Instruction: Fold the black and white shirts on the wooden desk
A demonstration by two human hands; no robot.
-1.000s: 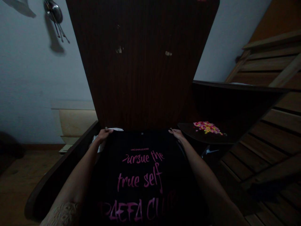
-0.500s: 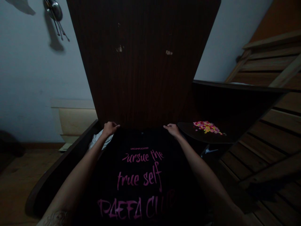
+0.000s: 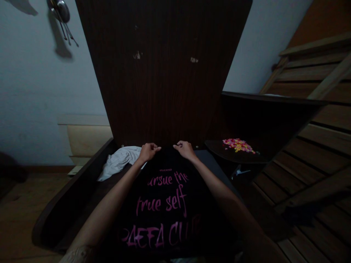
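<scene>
A black T-shirt [image 3: 164, 215] with pink lettering spreads out in front of me, its far end held up between my hands. My left hand [image 3: 148, 151] pinches the far left edge of the cloth. On the other side, my right hand [image 3: 185, 149] pinches the far right edge, a short gap from the left. The fabric narrows toward my fingers, and part of the small top line of print is lost in the folds. Beside my left hand lies a crumpled white cloth [image 3: 119, 160].
A tall dark wooden panel [image 3: 164, 80] stands right behind my hands. At right, a dark shelf [image 3: 233, 156] bears a pile of small pink and yellow pieces [image 3: 238, 145]. A low dark side board [image 3: 68, 197] runs along the left. Wooden slats [image 3: 304, 153] rise at far right.
Both hands have moved inward, toward each other, drawing the shirt's far end narrower. More of the white cloth at left now shows, and a dark grey surface appears at right.
</scene>
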